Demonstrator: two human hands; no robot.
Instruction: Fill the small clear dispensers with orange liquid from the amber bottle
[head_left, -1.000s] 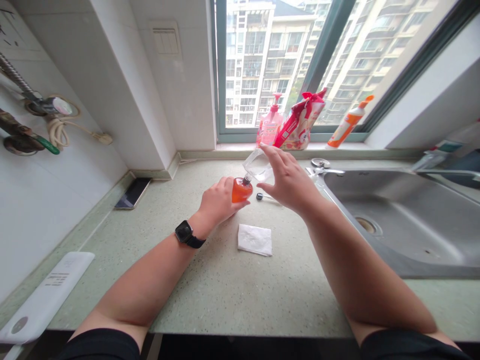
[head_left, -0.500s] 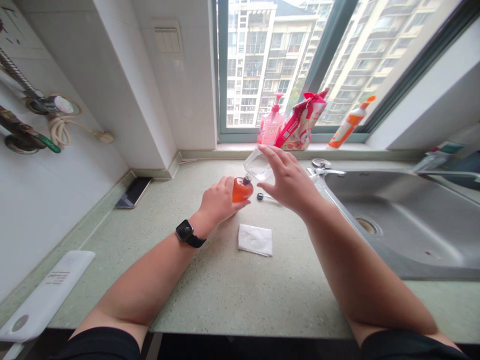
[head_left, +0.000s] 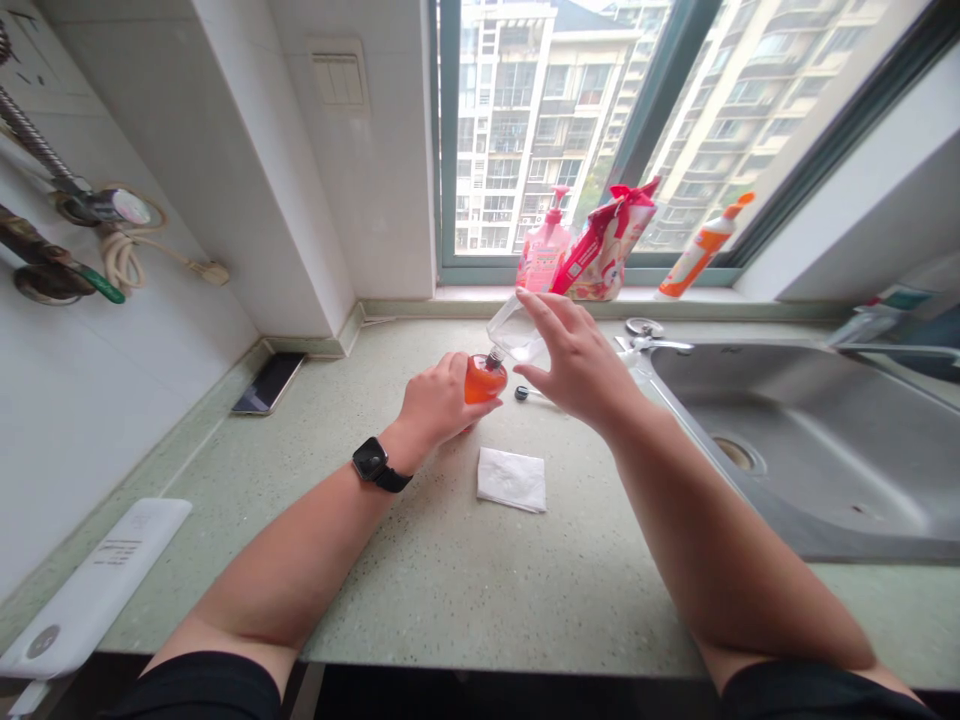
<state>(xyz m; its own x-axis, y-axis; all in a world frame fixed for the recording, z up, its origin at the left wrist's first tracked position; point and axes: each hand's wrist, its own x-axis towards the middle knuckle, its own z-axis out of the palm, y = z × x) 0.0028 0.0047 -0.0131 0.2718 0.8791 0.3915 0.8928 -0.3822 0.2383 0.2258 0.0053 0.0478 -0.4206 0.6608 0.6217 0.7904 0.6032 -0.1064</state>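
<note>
My left hand (head_left: 437, 401), wrapped round an orange bottle (head_left: 486, 380), keeps it on the counter; the bottle's dark neck points up. Above it, my right hand (head_left: 576, 352) grips a clear bottle (head_left: 517, 330) tipped over, its mouth down at the neck of the orange one. Fingers cover part of the clear bottle. Between and behind the hands lies a black pump cap (head_left: 521, 394) with a pale tube, partly hidden by my right hand. A folded white tissue (head_left: 511, 480) rests on the counter nearer to me.
A steel sink (head_left: 750, 520) with a tap (head_left: 664, 345) is at the right. On the sill stand a pink pump bottle (head_left: 543, 255), a red bag (head_left: 607, 245) and an orange-white bottle (head_left: 697, 255). A phone (head_left: 268, 384) and a long white device (head_left: 105, 580) lie left.
The view has shifted very slightly. Both hands keep their hold, with the clear bottle still tipped over the orange bottle.
</note>
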